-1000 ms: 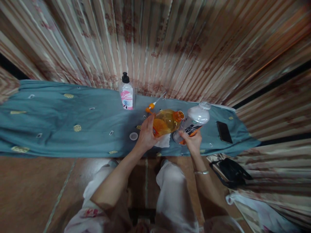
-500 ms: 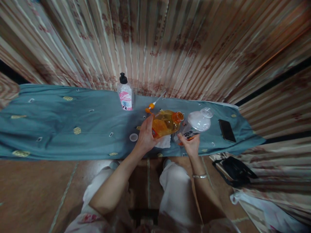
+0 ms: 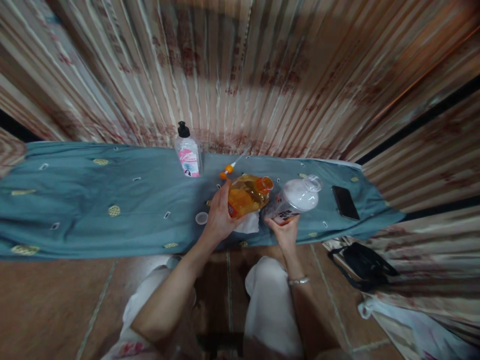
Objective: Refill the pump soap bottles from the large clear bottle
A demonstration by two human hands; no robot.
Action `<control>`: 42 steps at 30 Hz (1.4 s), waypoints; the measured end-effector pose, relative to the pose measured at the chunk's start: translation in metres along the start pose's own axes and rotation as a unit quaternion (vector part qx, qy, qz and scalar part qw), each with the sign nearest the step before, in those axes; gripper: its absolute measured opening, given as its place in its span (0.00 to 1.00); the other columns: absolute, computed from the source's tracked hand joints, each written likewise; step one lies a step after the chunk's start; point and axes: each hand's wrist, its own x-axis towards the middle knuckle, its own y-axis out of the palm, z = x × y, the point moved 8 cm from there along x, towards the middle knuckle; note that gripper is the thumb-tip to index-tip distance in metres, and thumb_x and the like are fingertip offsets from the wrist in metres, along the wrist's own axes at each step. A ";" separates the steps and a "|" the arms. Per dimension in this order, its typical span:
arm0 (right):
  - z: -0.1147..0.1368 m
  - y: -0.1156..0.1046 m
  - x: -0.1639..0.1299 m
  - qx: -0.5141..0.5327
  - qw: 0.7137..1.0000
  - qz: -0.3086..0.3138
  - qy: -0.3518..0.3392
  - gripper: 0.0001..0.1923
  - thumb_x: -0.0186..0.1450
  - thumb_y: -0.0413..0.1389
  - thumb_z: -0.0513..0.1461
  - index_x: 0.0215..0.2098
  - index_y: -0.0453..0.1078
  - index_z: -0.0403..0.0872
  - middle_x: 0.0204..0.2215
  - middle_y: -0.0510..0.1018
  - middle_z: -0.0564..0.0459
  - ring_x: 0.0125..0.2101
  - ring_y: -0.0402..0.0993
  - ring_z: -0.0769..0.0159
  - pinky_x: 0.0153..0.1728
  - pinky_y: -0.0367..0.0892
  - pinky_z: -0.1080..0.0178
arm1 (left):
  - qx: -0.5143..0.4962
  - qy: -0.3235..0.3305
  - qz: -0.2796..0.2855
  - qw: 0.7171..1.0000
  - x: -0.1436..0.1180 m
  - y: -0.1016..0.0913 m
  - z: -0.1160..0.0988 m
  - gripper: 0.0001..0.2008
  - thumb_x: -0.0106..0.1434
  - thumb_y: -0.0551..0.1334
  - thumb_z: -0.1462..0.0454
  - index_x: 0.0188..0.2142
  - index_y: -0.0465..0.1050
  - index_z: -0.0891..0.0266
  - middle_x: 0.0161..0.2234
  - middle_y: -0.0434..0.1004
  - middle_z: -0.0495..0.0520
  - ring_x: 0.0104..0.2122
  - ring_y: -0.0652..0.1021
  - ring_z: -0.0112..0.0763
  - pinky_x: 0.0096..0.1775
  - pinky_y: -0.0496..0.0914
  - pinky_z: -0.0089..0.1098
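Note:
A clear orange bottle (image 3: 245,194) lies tilted in my left hand (image 3: 221,216), its uncapped mouth pointing right. My fingers wrap around its lower part. In my right hand (image 3: 284,231) is a clear plastic bottle (image 3: 296,196) with a dark-printed label and whitish contents at its upper part. It leans to the right, and its mouth looks open. The two bottles are close together but apart. Behind the orange bottle, an orange pump head (image 3: 227,171) with a thin tube lies on the cloth. A white crumpled tissue (image 3: 249,224) is partly hidden under the orange bottle.
A pump bottle (image 3: 189,159) with a black top and pink label stands at the back. A small round cap (image 3: 201,218) lies left of my left hand. A phone (image 3: 345,202) rests on the patterned teal cloth (image 3: 82,200) at right. Pleated curtains (image 3: 240,70) hang behind.
The whole view has shifted slightly. The orange bottle's mouth is a little farther from the clear bottle. Both hands keep their hold.

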 end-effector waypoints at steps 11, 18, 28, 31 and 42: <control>0.008 -0.001 0.013 -0.025 0.999 0.042 0.006 0.38 0.39 0.65 0.56 0.42 0.67 0.45 0.32 0.80 0.47 0.31 0.75 0.56 0.32 0.68 0.57 | 0.012 -0.014 -0.013 1.000 -0.004 -0.003 0.004 0.52 0.50 0.72 0.59 0.66 0.41 0.62 0.61 0.61 0.68 0.60 0.66 0.51 0.59 0.63 0.50; 0.017 -0.020 0.001 -0.045 0.996 0.079 -0.011 0.33 0.39 0.66 0.55 0.37 0.68 0.46 0.31 0.80 0.47 0.30 0.76 0.55 0.31 0.69 0.56 | 0.010 -0.024 -0.017 1.000 -0.005 -0.001 0.004 0.54 0.48 0.73 0.60 0.66 0.42 0.60 0.60 0.62 0.67 0.58 0.68 0.52 0.58 0.64 0.51; 0.048 -0.069 -0.016 -0.184 0.971 0.136 -0.066 0.37 0.44 0.64 0.57 0.46 0.66 0.47 0.32 0.80 0.49 0.32 0.77 0.55 0.32 0.69 0.59 | 0.005 -0.027 -0.033 0.999 -0.007 0.003 0.000 0.51 0.49 0.72 0.61 0.66 0.44 0.60 0.60 0.62 0.66 0.58 0.67 0.52 0.58 0.62 0.52; 0.054 -0.080 -0.016 -0.216 0.963 0.129 -0.095 0.38 0.45 0.63 0.57 0.48 0.66 0.46 0.35 0.80 0.48 0.33 0.77 0.56 0.33 0.69 0.59 | 0.002 -0.020 -0.039 0.999 -0.007 0.002 -0.001 0.50 0.50 0.71 0.60 0.66 0.44 0.61 0.60 0.63 0.66 0.58 0.68 0.53 0.57 0.63 0.52; 0.070 -0.096 -0.006 -0.288 0.936 0.093 -0.179 0.42 0.46 0.60 0.59 0.52 0.65 0.45 0.39 0.79 0.43 0.36 0.77 0.52 0.36 0.70 0.56 | -0.003 -0.016 -0.058 0.998 -0.007 0.006 0.001 0.49 0.51 0.70 0.56 0.65 0.46 0.61 0.59 0.64 0.65 0.57 0.68 0.51 0.57 0.64 0.50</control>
